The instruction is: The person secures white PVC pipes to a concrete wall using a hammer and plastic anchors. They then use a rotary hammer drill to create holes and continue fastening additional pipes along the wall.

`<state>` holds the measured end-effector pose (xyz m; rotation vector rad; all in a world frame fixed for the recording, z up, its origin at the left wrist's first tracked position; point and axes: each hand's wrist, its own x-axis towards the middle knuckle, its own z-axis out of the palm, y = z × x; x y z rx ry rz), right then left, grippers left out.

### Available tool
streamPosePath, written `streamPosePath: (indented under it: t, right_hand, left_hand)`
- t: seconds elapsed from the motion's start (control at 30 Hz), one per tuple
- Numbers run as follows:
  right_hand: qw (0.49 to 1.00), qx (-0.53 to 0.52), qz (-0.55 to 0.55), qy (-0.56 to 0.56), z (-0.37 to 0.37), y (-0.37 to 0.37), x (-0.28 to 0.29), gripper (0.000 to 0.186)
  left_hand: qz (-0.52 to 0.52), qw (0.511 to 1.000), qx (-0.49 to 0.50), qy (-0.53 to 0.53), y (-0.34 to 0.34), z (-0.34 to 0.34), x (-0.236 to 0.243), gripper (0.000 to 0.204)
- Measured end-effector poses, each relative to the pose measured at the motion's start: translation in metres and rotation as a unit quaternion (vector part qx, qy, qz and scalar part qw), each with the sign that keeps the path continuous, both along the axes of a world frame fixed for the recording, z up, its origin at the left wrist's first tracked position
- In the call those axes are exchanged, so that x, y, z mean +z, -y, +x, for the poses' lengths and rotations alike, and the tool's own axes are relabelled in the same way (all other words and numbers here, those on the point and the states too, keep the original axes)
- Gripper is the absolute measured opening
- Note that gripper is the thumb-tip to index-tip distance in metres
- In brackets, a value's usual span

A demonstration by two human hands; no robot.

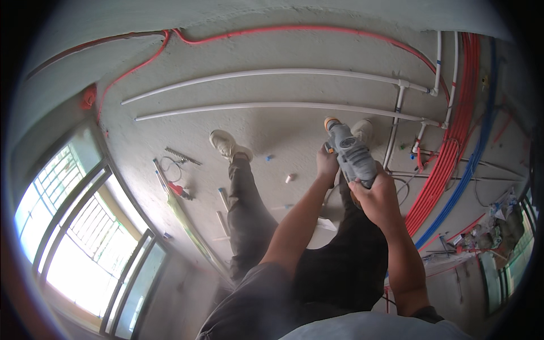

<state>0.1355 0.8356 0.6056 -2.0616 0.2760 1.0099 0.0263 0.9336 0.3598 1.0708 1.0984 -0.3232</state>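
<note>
Above the concrete floor [272, 127], a grey tool [352, 153] with an orange tip is gripped by fingers of the right hand [378, 198] and left hand [327, 163].

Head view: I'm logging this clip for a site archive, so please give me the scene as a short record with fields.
setting: bare concrete floor of an unfinished room, window at the left
right hand: gripped around the handle of a grey power tool
left hand: against the side of the tool body
tool tip: orange, pointing away from the person toward the floor
floor runs: white pipes, red conduits, blue conduits
stance: standing, light shoe forward
</note>
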Motion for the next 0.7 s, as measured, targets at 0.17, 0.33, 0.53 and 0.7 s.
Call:
streamPosePath:
  t: [0.17,0.33,0.53,0.7]
  right_hand:
    - [0.992,0.091,-0.008,0.085,-0.034,-0.148,0.024,0.031]
    - [0.997,0.068,0.012,0.044,-0.082,-0.286,0.027,0.034]
    - [0.998,0.054,0.041,0.0,-0.087,-0.427,0.043,0.044]
    - [0.997,0.064,0.01,0.034,-0.074,-0.492,0.026,0.053]
  left_hand:
    - [0.017,1.0,-0.018,0.019,-0.14,-0.048,0.014,0.026]
    - [0.087,0.994,-0.055,0.032,-0.294,-0.084,0.024,0.031]
    - [-0.026,0.99,0.036,0.132,-0.452,-0.103,0.032,0.022]
    - [0.033,0.997,-0.007,0.068,-0.508,-0.054,0.048,0.02]
